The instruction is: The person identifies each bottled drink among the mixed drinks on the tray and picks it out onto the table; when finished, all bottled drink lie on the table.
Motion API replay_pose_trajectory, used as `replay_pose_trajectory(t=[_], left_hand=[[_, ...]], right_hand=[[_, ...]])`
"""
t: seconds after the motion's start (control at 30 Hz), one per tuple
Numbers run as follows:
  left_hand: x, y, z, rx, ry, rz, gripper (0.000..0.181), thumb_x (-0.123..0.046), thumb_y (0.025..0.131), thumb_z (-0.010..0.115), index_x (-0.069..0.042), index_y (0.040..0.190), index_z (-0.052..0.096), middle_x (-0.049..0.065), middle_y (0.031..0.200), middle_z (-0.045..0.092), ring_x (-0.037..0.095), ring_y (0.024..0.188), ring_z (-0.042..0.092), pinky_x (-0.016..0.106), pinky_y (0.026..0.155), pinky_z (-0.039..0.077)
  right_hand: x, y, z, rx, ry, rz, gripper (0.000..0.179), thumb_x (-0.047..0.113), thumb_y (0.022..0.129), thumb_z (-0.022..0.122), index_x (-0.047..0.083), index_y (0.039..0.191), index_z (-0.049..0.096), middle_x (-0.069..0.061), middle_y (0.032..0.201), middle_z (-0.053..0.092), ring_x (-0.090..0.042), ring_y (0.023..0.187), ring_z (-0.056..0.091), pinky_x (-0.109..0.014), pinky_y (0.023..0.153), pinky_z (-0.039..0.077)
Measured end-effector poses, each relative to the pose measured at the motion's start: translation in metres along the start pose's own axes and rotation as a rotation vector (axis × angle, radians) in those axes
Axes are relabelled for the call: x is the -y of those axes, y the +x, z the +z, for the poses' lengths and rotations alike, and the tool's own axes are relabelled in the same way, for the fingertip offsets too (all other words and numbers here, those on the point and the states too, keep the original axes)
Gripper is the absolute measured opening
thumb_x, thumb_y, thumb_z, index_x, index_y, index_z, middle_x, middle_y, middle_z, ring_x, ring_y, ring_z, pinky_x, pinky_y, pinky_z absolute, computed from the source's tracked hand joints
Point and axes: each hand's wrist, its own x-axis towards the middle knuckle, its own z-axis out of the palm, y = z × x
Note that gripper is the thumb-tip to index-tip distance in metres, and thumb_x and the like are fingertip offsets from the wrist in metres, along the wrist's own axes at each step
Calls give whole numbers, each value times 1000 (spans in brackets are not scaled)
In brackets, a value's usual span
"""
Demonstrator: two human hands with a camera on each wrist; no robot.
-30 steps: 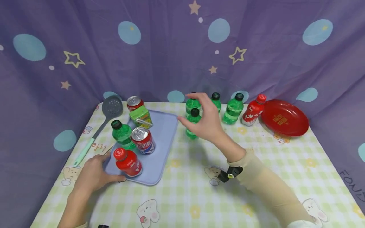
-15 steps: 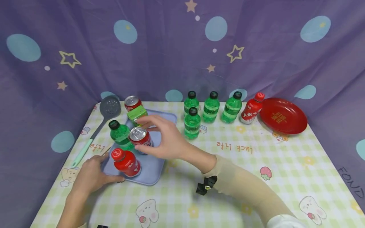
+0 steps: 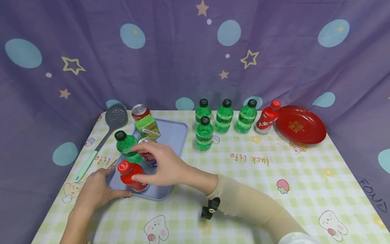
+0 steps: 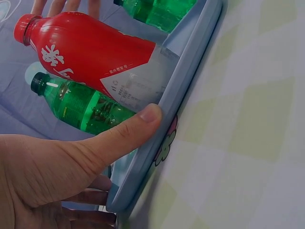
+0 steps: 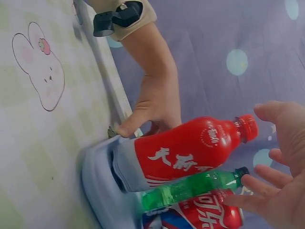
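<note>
A blue-grey tray (image 3: 175,132) bears a red-capped red bottle (image 3: 127,175), a green bottle (image 3: 124,144), a red soda can (image 3: 150,158) and a green drink carton (image 3: 147,125) with a straw. At the tray's near left corner, my left hand (image 3: 95,189) holds the edge, its thumb (image 4: 136,125) on the rim beside the red bottle. My right hand (image 3: 166,166) is over the tray with thumb and fingers spread near the red bottle. In the right wrist view, a gap shows between those fingers and the bottle's red cap (image 5: 248,128). The can is partly hidden behind the right hand.
Another red can (image 3: 140,111) stands behind the carton. A grey slotted skimmer (image 3: 116,117) with a mint handle lies left of the tray. Several green bottles (image 3: 224,117), another red bottle (image 3: 267,118) and a red plate (image 3: 301,125) occupy the table's back right.
My right hand has moved left and nearer, from the green bottles past the can to the red bottle on the tray. My left hand has stayed at the tray's corner.
</note>
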Motion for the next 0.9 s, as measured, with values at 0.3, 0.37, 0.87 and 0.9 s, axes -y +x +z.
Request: replay_pose_trajectory(t=[0.3,0.37,0.87,0.9], left_hand=[[1,1,3,3,8,2,132,-65,56,99,16,147,51,45,138,57,61,124,57,74,103,50],[0,1,4,5,9,1,131,-65,57,99,16,148,51,45,138,57,61,124,57,74,103,50],[-1,1,4,-9,0,8,131,-65,56,99,16,148,51,45,138,57,63,124,56,75,102,49],[0,1,4,-14,0,11,131,-64,56,99,16,147,51,45,137,58,62,123,57,75,101,50]], right_hand=[[-4,-3,16,43,-16,60,67,34,88,87,14,144,58,2,138,68,-4,121,65,-5,103,46],[-5,-4,19,51,-26,69,66,34,88,87,14,144,58,3,139,67,-5,123,65,-6,105,44],[-17,-11,38,139,-44,93,65,37,93,81,15,147,54,5,139,66,2,125,61,-7,111,42],[-17,-11,39,146,-51,97,65,38,94,81,15,148,53,5,139,66,2,126,60,-7,111,41]])
